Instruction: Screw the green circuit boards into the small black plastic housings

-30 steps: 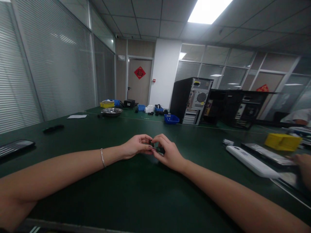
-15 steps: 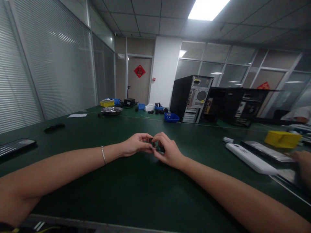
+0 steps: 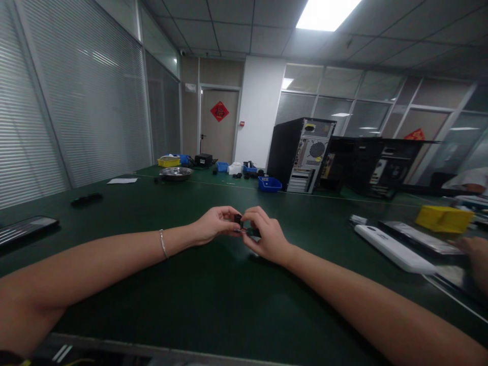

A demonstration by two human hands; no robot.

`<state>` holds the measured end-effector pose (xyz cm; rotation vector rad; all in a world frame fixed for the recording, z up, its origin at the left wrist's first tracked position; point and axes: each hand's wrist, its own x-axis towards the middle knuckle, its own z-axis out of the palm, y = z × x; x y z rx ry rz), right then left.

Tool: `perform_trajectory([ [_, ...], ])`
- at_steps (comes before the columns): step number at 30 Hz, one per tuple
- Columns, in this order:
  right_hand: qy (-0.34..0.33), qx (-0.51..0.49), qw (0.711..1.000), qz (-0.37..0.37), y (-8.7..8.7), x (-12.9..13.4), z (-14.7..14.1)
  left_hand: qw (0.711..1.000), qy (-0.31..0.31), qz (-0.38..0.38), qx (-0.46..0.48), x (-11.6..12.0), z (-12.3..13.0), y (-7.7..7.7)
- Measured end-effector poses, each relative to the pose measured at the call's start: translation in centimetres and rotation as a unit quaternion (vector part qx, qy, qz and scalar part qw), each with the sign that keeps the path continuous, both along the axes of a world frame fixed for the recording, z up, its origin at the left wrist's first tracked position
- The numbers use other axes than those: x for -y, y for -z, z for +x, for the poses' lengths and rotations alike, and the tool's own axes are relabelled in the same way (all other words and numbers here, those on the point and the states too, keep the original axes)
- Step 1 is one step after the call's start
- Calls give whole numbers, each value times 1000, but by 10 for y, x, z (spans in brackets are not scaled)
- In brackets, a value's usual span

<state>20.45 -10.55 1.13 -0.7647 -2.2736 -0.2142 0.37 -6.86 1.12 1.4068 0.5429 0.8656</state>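
Both hands meet just above the middle of the dark green table [image 3: 190, 300]. My left hand [image 3: 214, 225] is closed, its thumb and fingers pinching a small black part [image 3: 238, 219], too small to name. My right hand [image 3: 267, 235] is closed as well. Its fingertips touch the same part from the right, and a small dark green piece [image 3: 252, 232] shows under its curled fingers. Whether the black part and the green piece are joined, I cannot tell. A silver bracelet [image 3: 163, 244] circles my left wrist.
A black computer tower [image 3: 292, 155] and a blue bin [image 3: 269, 184] stand beyond my hands. A metal bowl [image 3: 176, 174] lies back left. On the right are a white device [image 3: 392, 249], a yellow box [image 3: 444, 218] and another person's hand [image 3: 475, 254].
My fingers have shifted slightly around the small part, and more of its black body shows between the hands. The right hand's fingertips have moved a little to the right.
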Motion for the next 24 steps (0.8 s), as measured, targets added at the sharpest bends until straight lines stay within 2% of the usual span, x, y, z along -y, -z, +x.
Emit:
perform_trajectory([
  [19,41,27,999,12,3,-5,-1,999,-45,14,14,4,6,0],
  [22,49,27,998,10,3,-5,-1,995,-93,15,36,-7,4,-6],
  [24,55,26,998,8,3,-6,-1,984,-166,16,56,-26,-8,-12],
])
